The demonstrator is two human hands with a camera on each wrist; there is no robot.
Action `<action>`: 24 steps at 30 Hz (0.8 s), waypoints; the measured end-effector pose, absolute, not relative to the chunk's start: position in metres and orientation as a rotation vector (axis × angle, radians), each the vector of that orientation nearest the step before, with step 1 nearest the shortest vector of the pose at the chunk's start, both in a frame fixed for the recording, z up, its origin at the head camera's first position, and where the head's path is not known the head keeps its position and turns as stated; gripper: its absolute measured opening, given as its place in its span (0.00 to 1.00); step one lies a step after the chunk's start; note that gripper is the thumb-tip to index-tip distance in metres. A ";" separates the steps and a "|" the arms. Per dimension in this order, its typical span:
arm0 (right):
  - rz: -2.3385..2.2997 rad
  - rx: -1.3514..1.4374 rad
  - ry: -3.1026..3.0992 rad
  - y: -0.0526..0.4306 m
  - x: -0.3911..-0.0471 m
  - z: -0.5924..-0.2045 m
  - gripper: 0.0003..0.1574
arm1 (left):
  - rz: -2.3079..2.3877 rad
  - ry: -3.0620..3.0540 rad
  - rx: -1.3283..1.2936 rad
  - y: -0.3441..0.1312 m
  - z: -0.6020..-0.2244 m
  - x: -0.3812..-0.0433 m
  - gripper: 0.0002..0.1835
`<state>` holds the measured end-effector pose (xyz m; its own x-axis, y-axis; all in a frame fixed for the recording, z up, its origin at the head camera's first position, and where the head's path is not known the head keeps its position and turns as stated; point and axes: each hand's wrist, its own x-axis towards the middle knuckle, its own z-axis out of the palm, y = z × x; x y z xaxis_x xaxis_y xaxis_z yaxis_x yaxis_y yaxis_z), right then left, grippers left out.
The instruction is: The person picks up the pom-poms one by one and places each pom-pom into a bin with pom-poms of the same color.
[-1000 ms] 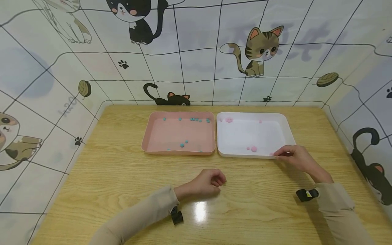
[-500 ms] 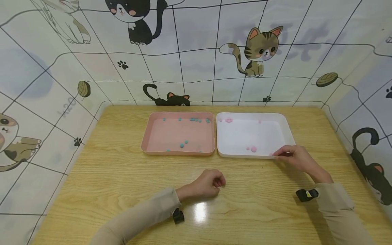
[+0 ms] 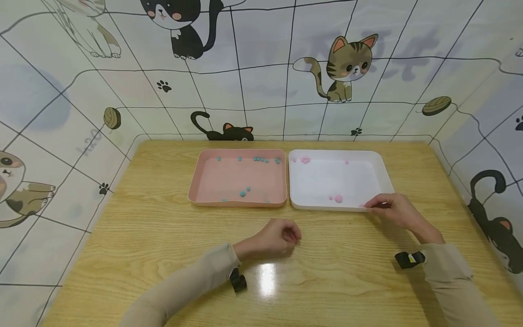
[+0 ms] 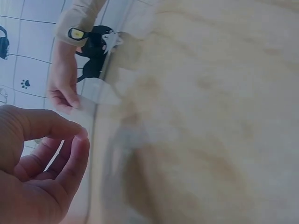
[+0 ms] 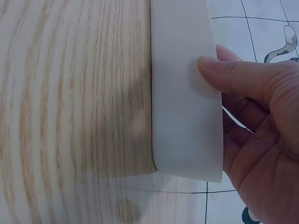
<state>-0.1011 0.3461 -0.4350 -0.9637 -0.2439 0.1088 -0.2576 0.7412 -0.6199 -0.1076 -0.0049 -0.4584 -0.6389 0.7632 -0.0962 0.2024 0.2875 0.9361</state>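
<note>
My right hand (image 3: pixel 395 211) grips the near right corner area of the white tray (image 3: pixel 323 179). In the right wrist view, the thumb (image 5: pixel 215 70) presses the outer wall while the other fingers go over the rim to the inside. Small pink balls (image 3: pixel 338 199) lie scattered in that tray, one close to the gripping fingers. My left hand (image 3: pixel 273 237) hovers over the table in front of the trays, its fingers curled. The left wrist view shows its thumb and finger tips (image 4: pixel 82 135) meeting, with nothing discernible between them.
A pink tray (image 3: pixel 233 177) stands left of the white one, a narrow gap between them. Several small teal balls (image 3: pixel 243 194) lie in it, mostly along the far wall. Both trays sit on a wooden table (image 3: pixel 163 245) against a cat-patterned backdrop (image 3: pixel 265 91).
My left hand has shifted slightly forward, toward the trays. The right hand keeps its grip on the white tray, and neither tray has visibly moved.
</note>
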 end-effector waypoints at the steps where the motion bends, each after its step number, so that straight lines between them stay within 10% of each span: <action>1: 1.044 0.420 -2.910 0.346 -0.101 -0.435 0.10 | 1.366 2.009 0.857 -0.003 -0.456 -0.109 0.10; 24: 1.034 0.449 -2.901 0.347 -0.101 -0.436 0.10 | 1.648 2.023 0.797 0.040 -0.419 -0.161 0.07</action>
